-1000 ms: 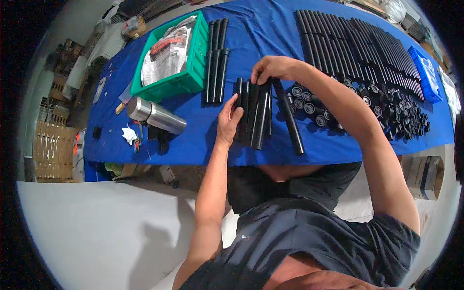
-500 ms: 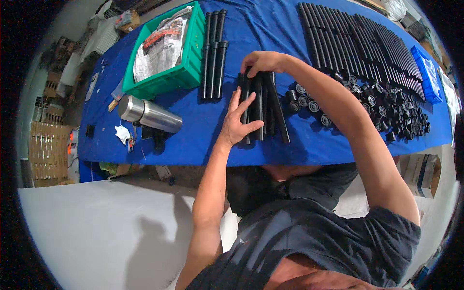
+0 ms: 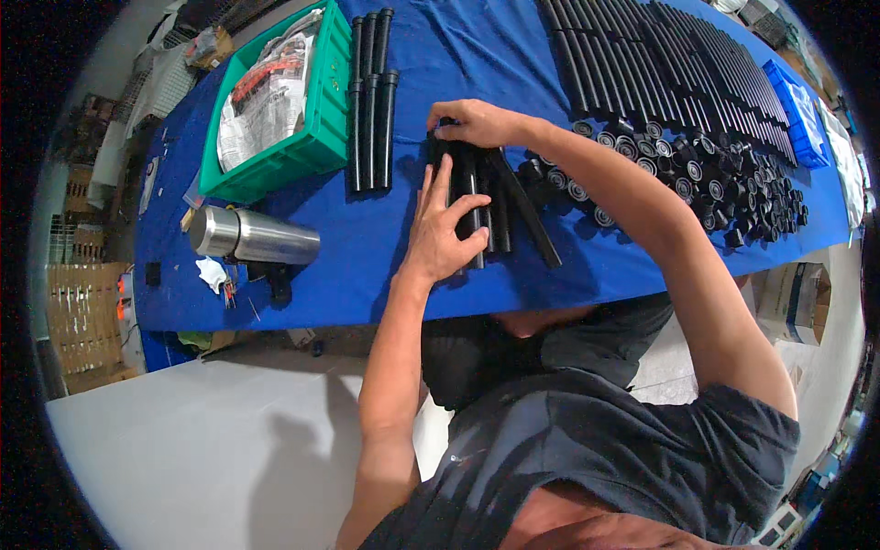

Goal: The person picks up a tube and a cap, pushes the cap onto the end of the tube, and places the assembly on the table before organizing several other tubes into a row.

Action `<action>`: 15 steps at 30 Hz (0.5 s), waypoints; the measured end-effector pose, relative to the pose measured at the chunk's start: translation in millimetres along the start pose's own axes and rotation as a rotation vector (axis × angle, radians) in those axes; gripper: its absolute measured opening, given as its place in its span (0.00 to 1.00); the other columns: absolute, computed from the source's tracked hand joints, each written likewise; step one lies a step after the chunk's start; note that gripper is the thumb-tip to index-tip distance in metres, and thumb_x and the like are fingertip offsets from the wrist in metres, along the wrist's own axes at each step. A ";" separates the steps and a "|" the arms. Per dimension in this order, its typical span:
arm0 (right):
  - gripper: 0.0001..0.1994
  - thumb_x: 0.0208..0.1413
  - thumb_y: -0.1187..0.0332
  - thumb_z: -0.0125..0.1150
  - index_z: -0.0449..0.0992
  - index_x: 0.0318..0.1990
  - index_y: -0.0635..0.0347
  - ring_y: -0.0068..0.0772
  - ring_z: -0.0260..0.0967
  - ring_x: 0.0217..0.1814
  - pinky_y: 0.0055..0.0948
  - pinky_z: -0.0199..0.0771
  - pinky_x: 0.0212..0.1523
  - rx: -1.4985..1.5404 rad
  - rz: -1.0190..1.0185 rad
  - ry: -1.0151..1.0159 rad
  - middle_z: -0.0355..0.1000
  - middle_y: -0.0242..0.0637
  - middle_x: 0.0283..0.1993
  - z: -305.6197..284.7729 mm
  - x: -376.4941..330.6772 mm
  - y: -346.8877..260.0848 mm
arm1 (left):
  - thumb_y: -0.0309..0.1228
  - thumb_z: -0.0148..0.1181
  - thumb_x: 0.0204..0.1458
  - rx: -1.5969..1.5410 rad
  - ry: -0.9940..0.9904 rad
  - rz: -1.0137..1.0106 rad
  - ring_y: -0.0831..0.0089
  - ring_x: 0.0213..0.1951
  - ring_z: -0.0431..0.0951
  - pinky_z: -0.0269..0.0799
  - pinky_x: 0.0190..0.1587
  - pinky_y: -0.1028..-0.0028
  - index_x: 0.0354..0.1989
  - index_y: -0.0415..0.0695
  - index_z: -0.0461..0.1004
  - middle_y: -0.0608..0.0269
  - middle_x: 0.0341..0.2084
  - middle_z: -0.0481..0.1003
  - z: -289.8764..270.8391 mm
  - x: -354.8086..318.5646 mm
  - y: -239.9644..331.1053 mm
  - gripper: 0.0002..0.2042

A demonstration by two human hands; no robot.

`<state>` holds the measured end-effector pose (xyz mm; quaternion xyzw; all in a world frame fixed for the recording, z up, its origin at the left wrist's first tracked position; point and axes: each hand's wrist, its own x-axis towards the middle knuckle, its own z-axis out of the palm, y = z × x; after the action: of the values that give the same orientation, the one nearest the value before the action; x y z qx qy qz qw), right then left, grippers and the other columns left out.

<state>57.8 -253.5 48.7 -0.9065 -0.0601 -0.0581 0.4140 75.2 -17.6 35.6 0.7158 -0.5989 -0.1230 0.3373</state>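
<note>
Several loose black tubes (image 3: 527,211) lie side by side on the blue cloth, some of them slanting. My left hand (image 3: 445,231) rests over them with fingers stretched and apart, the thumb spread to the right. At the far end of the bunch, my right hand (image 3: 475,124) has its fingers bent round the end of a black tube (image 3: 449,147). Its fingertips partly hide that end, so I cannot tell whether a cap sits on it. To the right lies a heap of short round black caps (image 3: 683,170), partly behind my right forearm.
Several capped black tubes (image 3: 371,133) lie left of my hands. A green crate (image 3: 321,142) holds newspaper. A steel flask (image 3: 275,238) lies near the left front of the blue table cloth (image 3: 357,275). Rows of black tubes (image 3: 632,69) and a blue tray (image 3: 796,119) are at the far right.
The view has turned slightly, shifting the table contents. My right hand stays at the tubes' far end, its fingers bent more closely. The left hand remains spread over the tubes.
</note>
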 end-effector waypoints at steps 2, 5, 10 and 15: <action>0.13 0.63 0.64 0.55 0.72 0.49 0.63 0.38 0.73 0.50 0.37 0.69 0.51 -0.036 0.028 0.098 0.76 0.43 0.44 7.6 -2.7 -1.8 | 0.31 0.64 0.42 0.019 0.059 0.023 0.40 0.72 0.44 0.45 0.71 0.54 0.47 0.51 0.78 0.41 0.72 0.45 0.8 -1.6 -1.8 0.19; 0.13 0.65 0.61 0.52 0.72 0.47 0.63 0.37 0.72 0.43 0.37 0.70 0.45 -0.050 0.094 0.251 0.75 0.43 0.38 20.5 -3.0 -0.2 | 0.30 0.62 0.42 -0.018 0.050 0.010 0.41 0.72 0.45 0.45 0.71 0.55 0.45 0.48 0.77 0.42 0.72 0.46 2.6 -2.2 -4.7 0.18; 0.15 0.66 0.58 0.51 0.71 0.41 0.64 0.56 0.72 0.39 0.44 0.71 0.41 0.101 0.070 0.342 0.74 0.53 0.36 17.9 3.0 10.7 | 0.28 0.61 0.43 -0.041 0.052 -0.001 0.44 0.72 0.46 0.45 0.71 0.56 0.48 0.47 0.77 0.43 0.72 0.46 4.6 -0.8 -5.3 0.20; 0.15 0.65 0.59 0.52 0.68 0.39 0.65 0.59 0.70 0.39 0.49 0.70 0.41 0.000 0.120 0.475 0.71 0.55 0.33 31.8 1.9 2.0 | 0.27 0.60 0.42 -0.030 0.057 -0.017 0.45 0.72 0.47 0.46 0.71 0.57 0.51 0.46 0.77 0.43 0.72 0.46 4.6 -3.0 -7.2 0.22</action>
<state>61.7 -230.6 26.8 -0.8693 0.0932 -0.2449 0.4192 77.4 -16.0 26.9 0.7189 -0.5810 -0.1143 0.3641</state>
